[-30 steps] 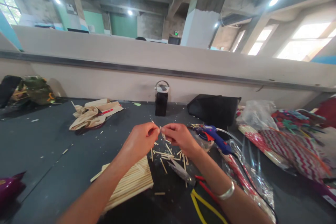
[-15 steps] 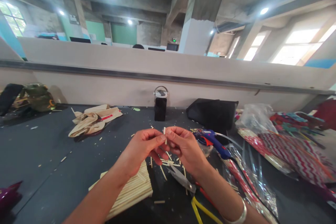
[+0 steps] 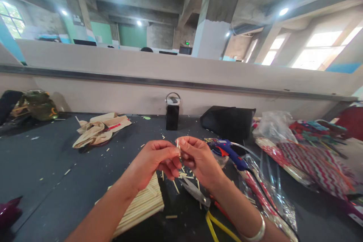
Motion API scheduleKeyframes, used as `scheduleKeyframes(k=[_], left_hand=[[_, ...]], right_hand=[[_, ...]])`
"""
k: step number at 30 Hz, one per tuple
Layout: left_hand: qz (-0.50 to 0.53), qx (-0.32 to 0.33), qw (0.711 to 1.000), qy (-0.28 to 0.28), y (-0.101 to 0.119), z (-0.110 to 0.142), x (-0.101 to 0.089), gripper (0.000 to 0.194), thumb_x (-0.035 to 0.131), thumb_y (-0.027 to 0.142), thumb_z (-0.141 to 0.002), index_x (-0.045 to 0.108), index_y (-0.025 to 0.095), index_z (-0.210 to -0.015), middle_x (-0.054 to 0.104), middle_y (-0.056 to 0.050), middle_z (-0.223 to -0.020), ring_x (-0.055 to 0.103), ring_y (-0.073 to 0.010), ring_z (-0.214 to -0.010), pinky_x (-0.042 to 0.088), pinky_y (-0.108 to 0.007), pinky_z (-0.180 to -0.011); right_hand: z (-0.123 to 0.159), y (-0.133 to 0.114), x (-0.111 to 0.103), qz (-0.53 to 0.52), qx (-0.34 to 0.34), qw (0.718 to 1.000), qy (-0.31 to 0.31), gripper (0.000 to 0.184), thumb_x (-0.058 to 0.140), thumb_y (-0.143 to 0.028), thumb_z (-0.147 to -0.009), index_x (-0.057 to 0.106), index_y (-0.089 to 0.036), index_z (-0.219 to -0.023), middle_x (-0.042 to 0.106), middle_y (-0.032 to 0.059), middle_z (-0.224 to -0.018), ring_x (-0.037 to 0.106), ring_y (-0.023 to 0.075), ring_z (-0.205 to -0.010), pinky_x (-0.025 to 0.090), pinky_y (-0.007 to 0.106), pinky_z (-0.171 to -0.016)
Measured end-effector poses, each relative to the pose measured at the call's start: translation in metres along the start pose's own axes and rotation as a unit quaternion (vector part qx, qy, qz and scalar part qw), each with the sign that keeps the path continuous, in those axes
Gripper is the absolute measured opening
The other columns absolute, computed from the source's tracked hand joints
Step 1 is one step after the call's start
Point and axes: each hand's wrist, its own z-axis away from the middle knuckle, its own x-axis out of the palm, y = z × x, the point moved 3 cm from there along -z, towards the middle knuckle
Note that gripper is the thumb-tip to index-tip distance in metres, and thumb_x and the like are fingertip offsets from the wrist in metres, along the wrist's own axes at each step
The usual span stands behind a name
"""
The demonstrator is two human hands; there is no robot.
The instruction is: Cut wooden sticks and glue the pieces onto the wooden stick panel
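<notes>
A: Fingertips of the left hand [image 3: 154, 159] and the right hand [image 3: 198, 159] meet above the table [image 3: 51, 174], both pinched shut on one short stick piece [image 3: 178, 144]. The piece stands nearly upright between the thumbs and forefingers, its pale tip showing just above them.

B: And its appearance?

A: Thin, straw-coloured, cut short; its lower end is hidden behind the fingers, so its full length cannot be told.

B: Progress of the work, as far as can be judged?

A: Directly below the hands lies a scatter of cut stick pieces [image 3: 181, 176], which suggests that trimming is well under way. Under the left forearm lies a flat panel of sticks [image 3: 141, 204] laid side by side, seemingly an assembled part. The piece in the fingers is not yet joined to anything, and the loose pieces are still unused, so more assembly probably remains.

B: Tools in reach?

A: Metal-bladed cutters [image 3: 195, 193] lie just below the right hand, with yellow handles [image 3: 218, 227] nearer the camera. A blue glue gun [image 3: 229, 151] rests just beside the right hand, untouched. Farther out are clear wrapped packets [image 3: 266, 196], a black bag [image 3: 227, 121], a small dark container [image 3: 172, 115] by the wall and crumpled tan cloth [image 3: 99, 128] to the left.
</notes>
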Motion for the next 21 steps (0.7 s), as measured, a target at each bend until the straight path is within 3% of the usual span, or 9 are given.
scheduleKeyframes(k=[6, 16, 21], left_hand=[[0.002, -0.001, 1.000, -0.014, 0.001, 0.001, 0.000, 0.023, 0.063, 0.032, -0.080, 0.066, 0.012, -0.069, 0.068, -0.005, -0.064, 0.064, -0.0137, -0.050, 0.049, -0.023, -0.047], [-0.038, 0.040, 0.997, 0.049, 0.007, 0.003, 0.000, 0.021, 0.068, 0.031, -0.074, 0.064, 0.013, -0.064, 0.065, -0.001, -0.057, 0.058, -0.0103, -0.044, 0.047, -0.022, -0.047], [-0.083, 0.047, 0.993, 0.065, 0.011, 0.003, 0.000, 0.021, 0.066, 0.033, -0.072, 0.062, 0.014, -0.064, 0.064, 0.000, -0.058, 0.059, -0.0106, -0.045, 0.047, -0.023, -0.048]], right_hand=[[0.001, 0.001, 0.001, 0.006, -0.011, 1.000, 0.002, 0.025, 0.075, -0.037, -0.073, 0.067, -0.014, -0.072, 0.042, -0.0065, -0.053, 0.030, 0.0032, -0.046, 0.016, 0.017, -0.040], [0.002, -0.004, 0.003, 0.034, -0.036, 0.999, -0.003, 0.030, 0.070, -0.045, -0.077, 0.068, -0.015, -0.076, 0.043, -0.0052, -0.055, 0.030, 0.0050, -0.049, 0.017, 0.018, -0.041], [0.001, -0.002, 0.002, 0.081, -0.029, 0.996, -0.010, 0.031, 0.072, -0.045, -0.071, 0.067, -0.016, -0.077, 0.044, -0.0056, -0.055, 0.032, 0.0053, -0.048, 0.019, 0.018, -0.041]])
